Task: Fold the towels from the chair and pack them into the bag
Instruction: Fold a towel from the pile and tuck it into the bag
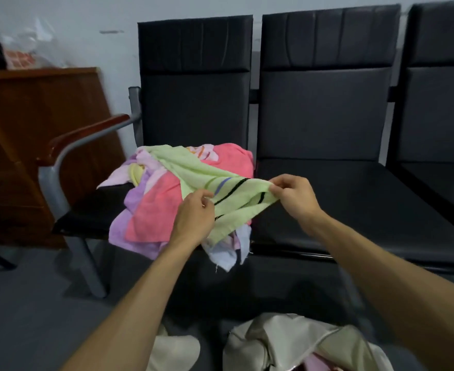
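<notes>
The green towel [193, 167] is trailing from the far left of the pile [150, 210] on the chair [92, 207] down to its striped near end, which is stretching crosswise between both hands. Each grip is pinching cloth, fingers curled: the left hand [193, 212] nearer the pile, the right hand [292, 196] at the corner, with the bag [287, 341] lying on the floor below the forearms.

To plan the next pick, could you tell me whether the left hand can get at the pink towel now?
Probably, once freed: the left hand grips the green towel, but the pink towel lies partly uncovered right beside it, nothing between.
</notes>
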